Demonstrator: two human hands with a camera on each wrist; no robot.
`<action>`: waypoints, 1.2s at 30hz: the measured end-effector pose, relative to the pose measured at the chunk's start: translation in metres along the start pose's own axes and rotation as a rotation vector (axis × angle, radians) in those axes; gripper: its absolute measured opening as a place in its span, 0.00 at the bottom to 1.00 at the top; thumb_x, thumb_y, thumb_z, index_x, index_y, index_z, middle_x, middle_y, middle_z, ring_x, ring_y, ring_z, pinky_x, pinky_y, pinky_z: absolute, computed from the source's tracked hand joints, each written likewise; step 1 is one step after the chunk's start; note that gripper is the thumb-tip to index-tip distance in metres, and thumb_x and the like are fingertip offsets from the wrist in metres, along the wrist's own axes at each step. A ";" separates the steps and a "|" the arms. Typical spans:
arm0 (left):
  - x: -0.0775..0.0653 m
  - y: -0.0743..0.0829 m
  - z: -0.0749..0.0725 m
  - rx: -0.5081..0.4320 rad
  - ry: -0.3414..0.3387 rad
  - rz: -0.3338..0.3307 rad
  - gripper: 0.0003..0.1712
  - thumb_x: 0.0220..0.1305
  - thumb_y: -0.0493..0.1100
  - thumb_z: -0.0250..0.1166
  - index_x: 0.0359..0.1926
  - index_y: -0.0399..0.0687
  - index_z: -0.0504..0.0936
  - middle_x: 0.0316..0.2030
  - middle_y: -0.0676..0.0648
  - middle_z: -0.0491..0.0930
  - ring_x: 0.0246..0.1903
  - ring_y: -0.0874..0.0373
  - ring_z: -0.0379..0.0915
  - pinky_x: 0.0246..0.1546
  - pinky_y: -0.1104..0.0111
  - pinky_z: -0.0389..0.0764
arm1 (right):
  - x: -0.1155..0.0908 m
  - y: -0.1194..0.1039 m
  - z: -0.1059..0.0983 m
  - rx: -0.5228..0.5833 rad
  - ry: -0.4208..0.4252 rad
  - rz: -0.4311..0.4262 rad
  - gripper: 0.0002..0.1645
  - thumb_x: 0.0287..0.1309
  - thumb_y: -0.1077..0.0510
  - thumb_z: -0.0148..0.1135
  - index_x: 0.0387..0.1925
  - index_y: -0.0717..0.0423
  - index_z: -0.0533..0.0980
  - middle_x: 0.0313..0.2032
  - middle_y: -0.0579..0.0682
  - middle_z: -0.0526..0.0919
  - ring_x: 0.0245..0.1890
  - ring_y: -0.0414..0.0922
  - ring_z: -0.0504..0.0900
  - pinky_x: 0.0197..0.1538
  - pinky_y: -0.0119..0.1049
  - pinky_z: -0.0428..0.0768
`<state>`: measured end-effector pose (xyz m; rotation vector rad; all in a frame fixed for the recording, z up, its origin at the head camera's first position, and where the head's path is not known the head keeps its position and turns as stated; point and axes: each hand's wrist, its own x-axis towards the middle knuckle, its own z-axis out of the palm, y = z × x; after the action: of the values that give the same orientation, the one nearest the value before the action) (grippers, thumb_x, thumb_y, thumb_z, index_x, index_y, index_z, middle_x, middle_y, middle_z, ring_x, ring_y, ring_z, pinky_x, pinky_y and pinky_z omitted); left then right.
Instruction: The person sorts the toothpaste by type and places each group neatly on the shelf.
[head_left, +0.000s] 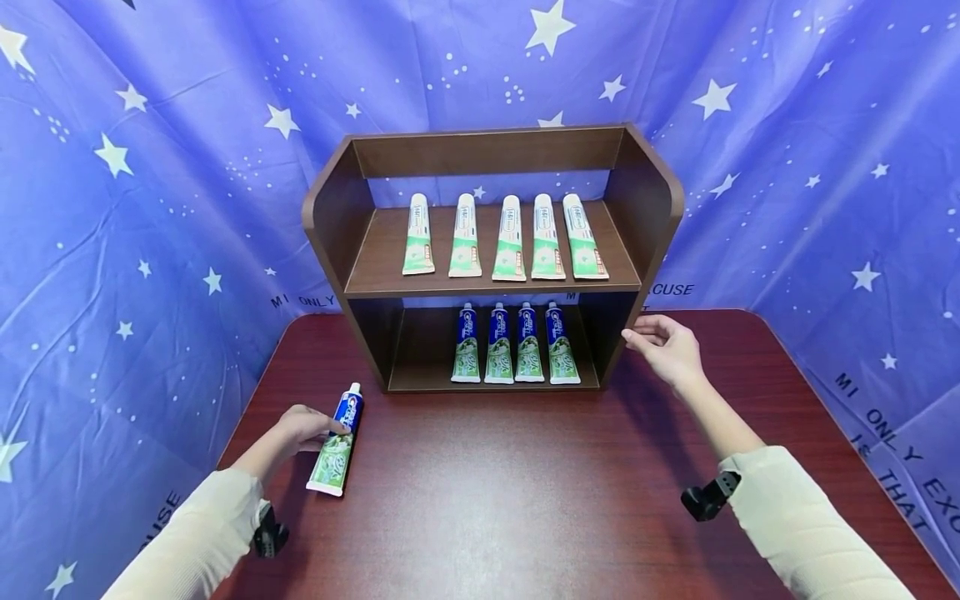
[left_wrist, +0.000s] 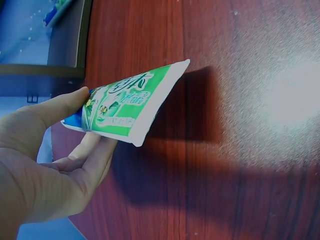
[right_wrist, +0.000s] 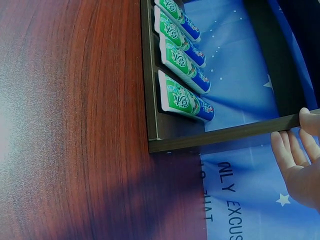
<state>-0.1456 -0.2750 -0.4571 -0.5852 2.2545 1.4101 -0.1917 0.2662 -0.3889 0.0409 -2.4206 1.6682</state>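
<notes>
My left hand (head_left: pixel 303 427) grips a blue and green toothpaste tube (head_left: pixel 334 454) between thumb and fingers, left of the shelf. In the left wrist view the tube's flat white crimped end (left_wrist: pixel 162 102) points away from the palm, with a shadow under it on the tabletop. My right hand (head_left: pixel 670 350) pinches the right side panel of the dark brown two-tier shelf (head_left: pixel 491 293). From the right wrist view, the thumb (right_wrist: pixel 310 120) lies on one face of that panel and the fingers on the other. Several blue and green tubes (head_left: pixel 498 350) lie in the lower tier.
White and green toothpaste tubes (head_left: pixel 509 242) lie in a row on the upper tier, caps toward the back. The shelf stands on a reddish-brown table (head_left: pixel 487 483). Behind and beside it hangs a blue curtain (head_left: pixel 187 150) with white stars.
</notes>
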 end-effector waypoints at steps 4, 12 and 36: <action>-0.005 0.001 0.006 -0.008 -0.046 0.009 0.28 0.50 0.32 0.68 0.49 0.18 0.69 0.27 0.47 0.80 0.27 0.62 0.78 0.37 0.63 0.88 | -0.001 -0.001 -0.001 -0.003 0.004 0.004 0.25 0.58 0.57 0.65 0.49 0.74 0.72 0.31 0.35 0.86 0.26 0.20 0.80 0.34 0.16 0.81; -0.014 0.005 0.017 0.012 -0.100 0.024 0.27 0.51 0.34 0.68 0.48 0.18 0.70 0.29 0.46 0.80 0.29 0.62 0.78 0.39 0.63 0.88 | 0.000 -0.001 -0.001 -0.001 0.001 0.003 0.23 0.59 0.61 0.64 0.50 0.76 0.71 0.26 0.22 0.79 0.26 0.19 0.79 0.34 0.16 0.81; -0.019 0.024 0.053 0.005 -0.233 0.049 0.15 0.54 0.35 0.67 0.41 0.28 0.78 0.27 0.50 0.82 0.30 0.61 0.80 0.39 0.65 0.87 | 0.000 -0.002 0.001 0.029 -0.006 0.013 0.23 0.59 0.60 0.63 0.49 0.75 0.71 0.25 0.23 0.79 0.26 0.22 0.81 0.33 0.16 0.81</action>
<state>-0.1365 -0.2147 -0.4504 -0.3461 2.0993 1.4164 -0.1915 0.2649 -0.3874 0.0348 -2.4059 1.7109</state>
